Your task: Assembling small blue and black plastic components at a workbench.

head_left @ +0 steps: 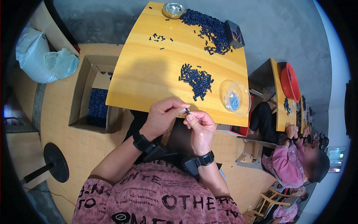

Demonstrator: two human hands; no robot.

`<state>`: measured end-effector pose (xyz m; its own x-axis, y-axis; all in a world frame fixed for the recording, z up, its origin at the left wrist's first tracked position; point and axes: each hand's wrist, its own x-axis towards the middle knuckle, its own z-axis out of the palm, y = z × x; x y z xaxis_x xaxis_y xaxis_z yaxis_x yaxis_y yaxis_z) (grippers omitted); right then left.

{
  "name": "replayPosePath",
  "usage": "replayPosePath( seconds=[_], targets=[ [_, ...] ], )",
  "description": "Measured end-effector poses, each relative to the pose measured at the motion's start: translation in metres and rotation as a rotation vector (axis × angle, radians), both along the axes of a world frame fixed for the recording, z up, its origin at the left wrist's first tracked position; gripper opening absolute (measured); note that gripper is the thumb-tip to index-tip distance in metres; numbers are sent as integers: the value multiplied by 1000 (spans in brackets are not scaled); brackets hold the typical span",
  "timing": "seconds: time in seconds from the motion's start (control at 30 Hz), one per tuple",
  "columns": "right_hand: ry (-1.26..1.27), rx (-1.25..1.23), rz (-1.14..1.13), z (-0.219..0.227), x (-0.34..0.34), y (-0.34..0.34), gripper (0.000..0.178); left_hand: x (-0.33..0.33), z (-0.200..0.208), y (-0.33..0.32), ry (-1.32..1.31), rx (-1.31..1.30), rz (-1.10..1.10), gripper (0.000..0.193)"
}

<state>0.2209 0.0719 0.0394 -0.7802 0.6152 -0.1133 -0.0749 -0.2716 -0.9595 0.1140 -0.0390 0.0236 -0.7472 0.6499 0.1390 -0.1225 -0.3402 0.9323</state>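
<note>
Just past the table's near edge, my left hand (163,114) pinches a small black cylindrical part (187,111) between thumb and fingertips. From the other side, my right hand (201,128) closes its thumb and forefinger on the same part. Fingertips cover much of it, so its details are hard to make out. Beyond my hands, a loose pile of small black cylindrical parts (196,80) lies on the yellow wooden table (141,80). To the right, near the table's edge, a clear round bowl (244,98) holds many tiny silvery-blue pieces (234,100).
A larger heap of black parts (209,30) spreads at the far side between a glass bowl (173,10) and a dark box (234,34). Left of the table, a cardboard box (80,84) stands on the floor. A co-worker (287,164) sits at another table on the right.
</note>
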Motion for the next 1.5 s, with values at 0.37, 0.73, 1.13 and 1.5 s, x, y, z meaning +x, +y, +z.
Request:
replayPosePath(
  seconds=[0.37,0.73,1.13,1.5],
  targets=[
    [-119,672,32,-3,-40,15,7,-43,-15,4,24,-200,-35,15],
    [-56,1373,22,-11,-92,35,12,-75,-22,24,269,-309,164,22],
    [-240,1070,150,0,-98,48,8,-80,-24,29,879,-383,257,30],
    [-489,589,299,-5,-110,65,11,-82,-22,29,945,-334,210,9]
  ],
)
